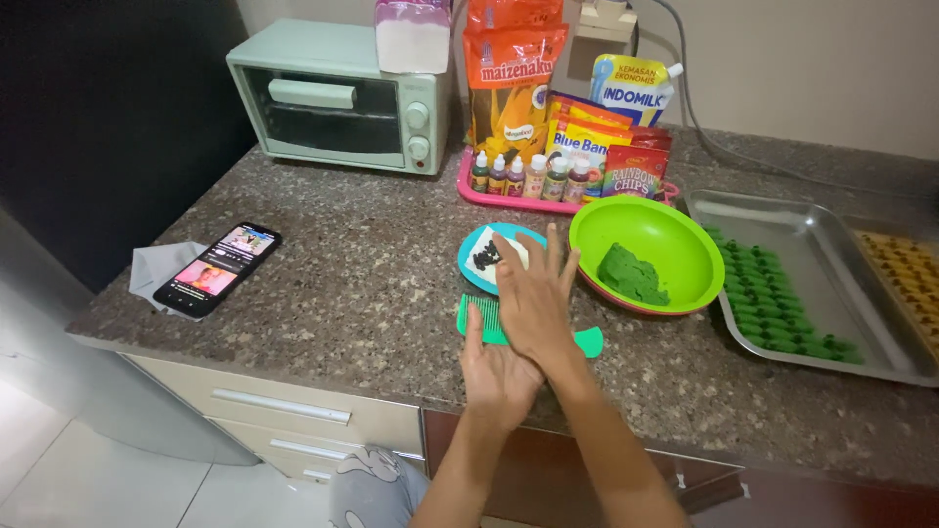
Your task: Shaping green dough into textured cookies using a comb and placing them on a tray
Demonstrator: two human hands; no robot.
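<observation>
I press my flat right hand point(533, 293) over my open left hand point(499, 376), rolling evenly above the green comb point(481, 318) near the bench's front edge.

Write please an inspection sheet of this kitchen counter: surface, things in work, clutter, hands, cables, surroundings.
Surface: speckled granite counter, dry, no spills seen.
Job's things: green bowl with a lump of green dough; green comb partly under the hands; blue dish with dark bits; steel tray with rows of green pieces.
Clutter: phone with lit screen on a grey cloth; pink tray of small bottles; food packets.
Hands: left hand and right hand pressed palm to palm; anything between is hidden.
Cables: grey cable along the wall.
Surroundings: mint toaster oven; drawers below.
</observation>
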